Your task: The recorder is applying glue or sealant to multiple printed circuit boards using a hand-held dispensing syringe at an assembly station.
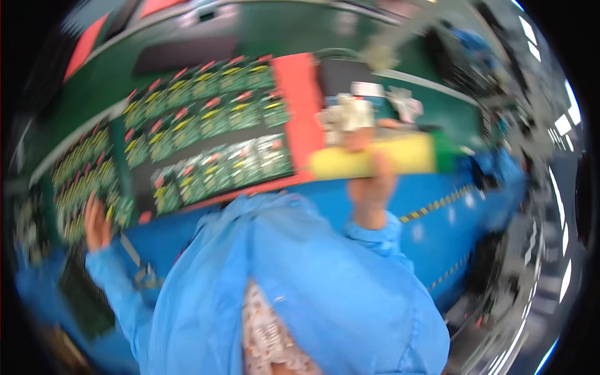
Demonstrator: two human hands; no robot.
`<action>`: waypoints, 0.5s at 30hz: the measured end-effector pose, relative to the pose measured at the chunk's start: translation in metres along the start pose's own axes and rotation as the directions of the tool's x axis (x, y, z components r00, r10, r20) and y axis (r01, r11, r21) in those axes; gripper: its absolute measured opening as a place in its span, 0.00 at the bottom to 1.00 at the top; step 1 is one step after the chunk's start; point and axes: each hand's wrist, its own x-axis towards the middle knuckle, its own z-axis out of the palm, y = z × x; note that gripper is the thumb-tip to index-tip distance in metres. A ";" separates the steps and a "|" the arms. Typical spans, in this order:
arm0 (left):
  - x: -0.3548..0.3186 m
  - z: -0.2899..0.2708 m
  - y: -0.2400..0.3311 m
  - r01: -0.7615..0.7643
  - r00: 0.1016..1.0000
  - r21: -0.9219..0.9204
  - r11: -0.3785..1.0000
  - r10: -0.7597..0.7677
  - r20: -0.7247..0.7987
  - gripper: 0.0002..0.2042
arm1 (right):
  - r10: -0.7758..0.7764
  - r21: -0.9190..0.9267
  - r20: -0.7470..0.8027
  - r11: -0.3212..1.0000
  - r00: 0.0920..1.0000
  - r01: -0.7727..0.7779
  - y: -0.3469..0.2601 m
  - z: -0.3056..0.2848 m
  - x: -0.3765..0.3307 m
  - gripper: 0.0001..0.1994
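My right hand (pixel 373 190) is wrapped round a yellow cylinder with a green end (pixel 406 155), held lying sideways at the bench's near edge. Motion blur hides whether it is a bottle or a can. Over on the left, my left hand (pixel 97 224) has its fingers stretched out, at the near edge of a group of green circuit boards (pixel 87 172); whether it touches them I cannot tell. Between my hands, more circuit boards (pixel 209 165) sit in rows on a dark mat, carrying yellow and red parts.
A red strip (pixel 299 100) borders the board rows. Crumpled white items (pixel 356 114), blurred, lie beyond the yellow cylinder, near a dark grey pad (pixel 340 78). The green bench (pixel 281 31) reaches farther back. Yellow-black tape (pixel 437 203) marks the blue floor (pixel 431 231).
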 end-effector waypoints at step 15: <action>0.059 0.044 -0.060 0.034 0.989 0.395 0.918 -0.087 0.117 0.19 | 0.109 -0.048 0.191 0.994 0.975 -0.102 0.004 0.045 0.001 0.20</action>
